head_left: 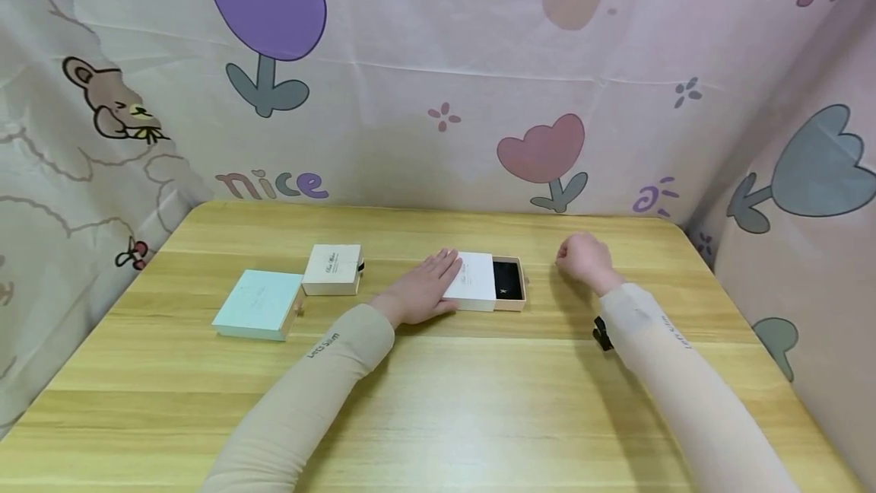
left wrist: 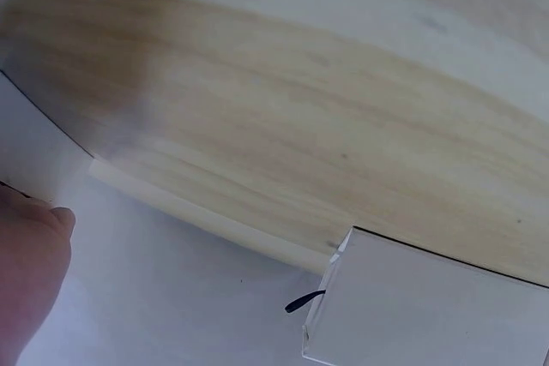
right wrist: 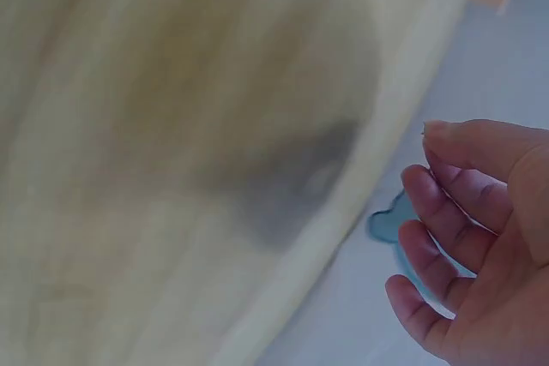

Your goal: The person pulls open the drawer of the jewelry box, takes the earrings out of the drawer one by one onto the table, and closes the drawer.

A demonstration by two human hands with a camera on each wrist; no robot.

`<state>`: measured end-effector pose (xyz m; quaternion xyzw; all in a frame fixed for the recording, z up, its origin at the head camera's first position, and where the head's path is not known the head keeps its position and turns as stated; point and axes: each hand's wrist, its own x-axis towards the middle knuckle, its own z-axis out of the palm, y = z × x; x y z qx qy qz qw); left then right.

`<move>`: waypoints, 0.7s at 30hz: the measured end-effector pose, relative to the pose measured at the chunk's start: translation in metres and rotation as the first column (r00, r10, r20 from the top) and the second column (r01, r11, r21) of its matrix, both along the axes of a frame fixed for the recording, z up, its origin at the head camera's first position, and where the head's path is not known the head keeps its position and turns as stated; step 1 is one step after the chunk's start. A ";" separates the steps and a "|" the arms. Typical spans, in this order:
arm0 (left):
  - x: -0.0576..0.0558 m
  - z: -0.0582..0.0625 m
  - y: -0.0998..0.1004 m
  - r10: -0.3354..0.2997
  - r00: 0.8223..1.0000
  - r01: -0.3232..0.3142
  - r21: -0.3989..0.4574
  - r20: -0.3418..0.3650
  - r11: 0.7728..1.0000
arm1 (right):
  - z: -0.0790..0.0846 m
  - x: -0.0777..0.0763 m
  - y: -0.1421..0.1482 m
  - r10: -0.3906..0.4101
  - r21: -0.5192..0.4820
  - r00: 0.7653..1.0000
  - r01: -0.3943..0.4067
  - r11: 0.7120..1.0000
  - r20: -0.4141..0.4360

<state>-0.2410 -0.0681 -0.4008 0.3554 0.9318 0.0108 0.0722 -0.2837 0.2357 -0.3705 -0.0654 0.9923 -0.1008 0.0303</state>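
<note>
In the head view my left hand [head_left: 426,285] lies with straight fingers over the left part of a white drawer-style gift box [head_left: 477,280]. The box's inner tray [head_left: 509,305] is pulled partway out to the right, and a black insert [head_left: 506,278] with a small pale star mark shows in it. My right hand [head_left: 585,259] is to the right of the box, apart from it, above the table. In the right wrist view the fingers [right wrist: 446,229] of that hand are loosely curled with nothing between them.
A cream gift box [head_left: 332,268] with a black pull tab and a pale mint gift box [head_left: 258,304] stand to the left on the wooden table [head_left: 452,409]. A small black object [head_left: 602,333] shows beside my right cuff. A patterned cloth [head_left: 411,143] hangs behind the table.
</note>
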 end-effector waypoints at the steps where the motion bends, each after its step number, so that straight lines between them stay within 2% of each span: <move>1: 0.000 0.000 0.000 0.001 1.000 -0.001 0.000 0.000 1.000 | -0.002 0.000 0.002 -0.004 0.013 1.000 0.004 1.000 0.009; 7: 0.000 -0.001 0.000 0.007 1.000 -0.007 0.004 0.000 1.000 | -0.006 -0.001 0.011 -0.026 0.061 0.997 0.022 0.998 0.069; 15: 0.001 -0.001 0.001 0.021 1.000 -0.021 0.000 0.005 1.000 | -0.007 0.000 0.013 -0.037 0.048 0.994 0.032 0.998 0.106; 21: 0.000 -0.003 0.001 0.016 1.000 -0.016 0.002 -0.004 1.000 | 0.006 0.000 0.014 -0.056 0.003 0.996 0.056 0.998 0.074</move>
